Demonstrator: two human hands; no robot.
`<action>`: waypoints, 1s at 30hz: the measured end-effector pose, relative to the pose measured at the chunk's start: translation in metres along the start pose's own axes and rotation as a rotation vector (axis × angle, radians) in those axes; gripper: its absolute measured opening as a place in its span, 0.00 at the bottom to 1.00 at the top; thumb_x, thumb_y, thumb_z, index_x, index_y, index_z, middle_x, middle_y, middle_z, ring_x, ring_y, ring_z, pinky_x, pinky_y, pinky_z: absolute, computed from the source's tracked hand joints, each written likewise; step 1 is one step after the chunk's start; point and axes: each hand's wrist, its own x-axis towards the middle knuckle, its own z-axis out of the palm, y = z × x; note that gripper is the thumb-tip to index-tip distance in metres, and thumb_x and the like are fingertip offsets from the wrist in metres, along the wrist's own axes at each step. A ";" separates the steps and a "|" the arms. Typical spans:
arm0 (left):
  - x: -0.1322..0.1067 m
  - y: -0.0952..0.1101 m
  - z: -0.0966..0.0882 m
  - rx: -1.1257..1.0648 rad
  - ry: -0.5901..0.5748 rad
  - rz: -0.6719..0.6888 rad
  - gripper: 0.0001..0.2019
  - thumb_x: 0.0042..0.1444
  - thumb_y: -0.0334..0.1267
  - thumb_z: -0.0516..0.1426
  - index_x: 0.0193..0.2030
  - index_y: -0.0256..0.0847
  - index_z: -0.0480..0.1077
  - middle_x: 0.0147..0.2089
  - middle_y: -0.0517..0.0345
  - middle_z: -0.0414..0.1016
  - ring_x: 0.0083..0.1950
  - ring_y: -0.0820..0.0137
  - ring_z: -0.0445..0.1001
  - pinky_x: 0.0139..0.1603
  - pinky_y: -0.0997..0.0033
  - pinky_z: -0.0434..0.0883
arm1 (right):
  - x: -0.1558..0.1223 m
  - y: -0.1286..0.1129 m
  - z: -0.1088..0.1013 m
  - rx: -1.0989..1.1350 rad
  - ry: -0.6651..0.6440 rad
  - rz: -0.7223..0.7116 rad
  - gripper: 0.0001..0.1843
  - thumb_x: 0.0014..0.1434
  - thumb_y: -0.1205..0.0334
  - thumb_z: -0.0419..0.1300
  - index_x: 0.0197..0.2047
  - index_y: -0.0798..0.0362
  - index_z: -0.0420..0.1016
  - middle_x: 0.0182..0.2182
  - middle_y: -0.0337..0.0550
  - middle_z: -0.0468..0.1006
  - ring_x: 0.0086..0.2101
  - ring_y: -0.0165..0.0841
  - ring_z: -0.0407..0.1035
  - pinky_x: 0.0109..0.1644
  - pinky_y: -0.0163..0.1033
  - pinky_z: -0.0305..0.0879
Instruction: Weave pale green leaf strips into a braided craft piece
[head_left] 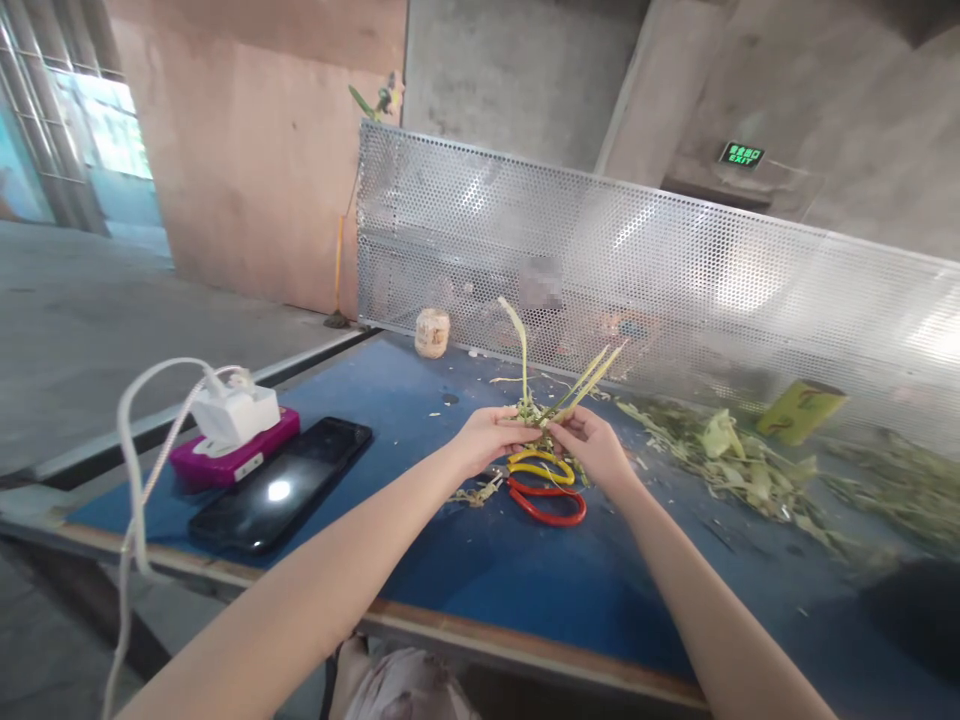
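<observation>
Both my hands meet above the blue table [487, 570], pinching a small bundle of thin green plant stems [559, 395] that fan upward. My left hand [487, 435] grips the bundle's base from the left with fingers closed. My right hand [589, 440] holds the same base from the right, fingers closed too. Directly below the hands lie scissors with yellow and red handles [546, 488] on the table, with a few plant scraps [476, 492] beside them.
A black phone [281, 485] lies left, beside a magenta power bank [229, 455] with a white charger and cable [232, 412]. Green leaf trimmings [750, 465] pile at right near a yellow-green box [799, 410]. A perforated metal screen [675, 270] backs the table; a small pale jar [432, 332] stands by it.
</observation>
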 end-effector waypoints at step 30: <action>0.000 -0.004 0.003 -0.079 0.176 0.030 0.18 0.34 0.18 0.62 0.36 0.29 0.68 0.27 0.52 0.77 0.23 0.75 0.72 0.27 0.77 0.68 | 0.000 0.011 0.014 0.272 0.155 0.229 0.14 0.39 0.55 0.61 0.22 0.54 0.61 0.14 0.31 0.62 0.16 0.24 0.57 0.19 0.30 0.55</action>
